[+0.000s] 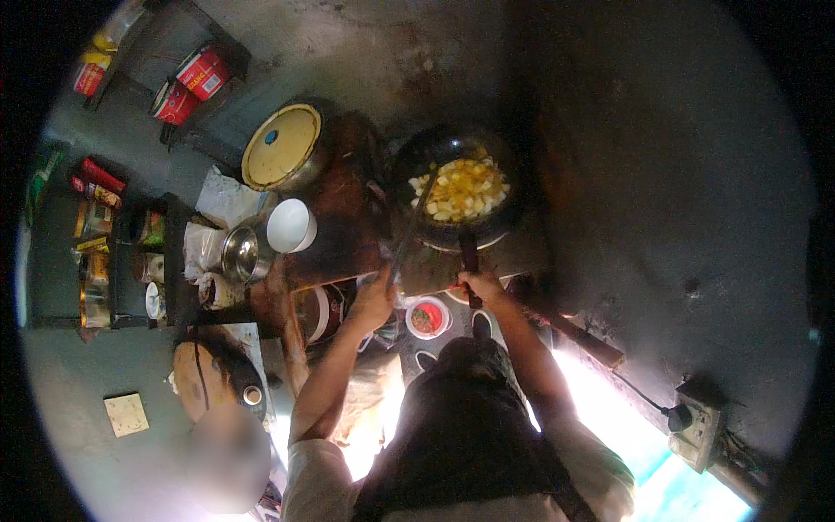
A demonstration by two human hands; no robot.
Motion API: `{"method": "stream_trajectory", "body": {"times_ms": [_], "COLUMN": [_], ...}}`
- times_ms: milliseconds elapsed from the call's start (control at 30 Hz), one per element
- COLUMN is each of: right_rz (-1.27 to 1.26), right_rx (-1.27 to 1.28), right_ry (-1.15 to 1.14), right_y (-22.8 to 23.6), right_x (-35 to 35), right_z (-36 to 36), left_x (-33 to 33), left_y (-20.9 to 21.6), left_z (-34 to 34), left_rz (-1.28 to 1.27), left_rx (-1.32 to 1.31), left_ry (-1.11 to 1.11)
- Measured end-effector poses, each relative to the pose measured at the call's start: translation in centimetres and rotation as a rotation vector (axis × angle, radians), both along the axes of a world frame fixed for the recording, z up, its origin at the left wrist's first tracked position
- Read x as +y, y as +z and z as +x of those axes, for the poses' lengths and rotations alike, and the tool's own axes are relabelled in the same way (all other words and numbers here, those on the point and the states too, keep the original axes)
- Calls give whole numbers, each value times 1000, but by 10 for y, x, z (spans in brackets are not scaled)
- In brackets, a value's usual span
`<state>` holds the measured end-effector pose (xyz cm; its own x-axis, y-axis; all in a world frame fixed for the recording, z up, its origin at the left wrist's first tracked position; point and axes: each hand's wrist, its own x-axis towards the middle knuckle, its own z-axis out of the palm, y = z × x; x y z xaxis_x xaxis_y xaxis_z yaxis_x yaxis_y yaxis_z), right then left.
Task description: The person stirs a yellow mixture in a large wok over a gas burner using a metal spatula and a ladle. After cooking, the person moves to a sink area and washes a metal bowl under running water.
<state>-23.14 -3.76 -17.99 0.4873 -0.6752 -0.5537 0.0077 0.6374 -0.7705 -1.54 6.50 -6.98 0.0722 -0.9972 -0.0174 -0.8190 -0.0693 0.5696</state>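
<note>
A dark wok (410, 157) stands on the stove top, with pale and yellow diced pieces of food (470, 193) in it. Its dark handle (470, 250) points toward me, and my right hand (484, 287) is closed around it. My left hand (374, 300) grips a long, thin-handled cooking spatula (409, 233), which slants up and right over the wok's left rim. The spatula's tip rests among the food, so its exact shape is hidden. Both forearms reach forward from the lower edge.
Left of the wok stand a white bowl (291, 226), a shiny metal pot (244, 254) and a large round yellowish lid (281, 148). Below the counter is a white tub (428, 317) with red contents. A wall socket (696, 428) is at lower right; packed shelves line the left.
</note>
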Motion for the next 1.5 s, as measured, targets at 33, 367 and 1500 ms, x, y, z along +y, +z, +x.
{"method": "stream_trajectory", "body": {"times_ms": [33,367,1500], "right_rz": [24,-89,-17], "right_rx": [-25,73,142], "right_ry": [-8,-24,-78], "right_y": [-3,6,-21], "right_x": [3,5,12], "right_z": [-1,0,11], "left_x": [15,60,-2], "left_y": [17,85,-3], "left_z": [2,61,-19], "left_rz": [60,143,-14], "left_rx": [37,-348,80], "left_ry": [26,-76,142]}}
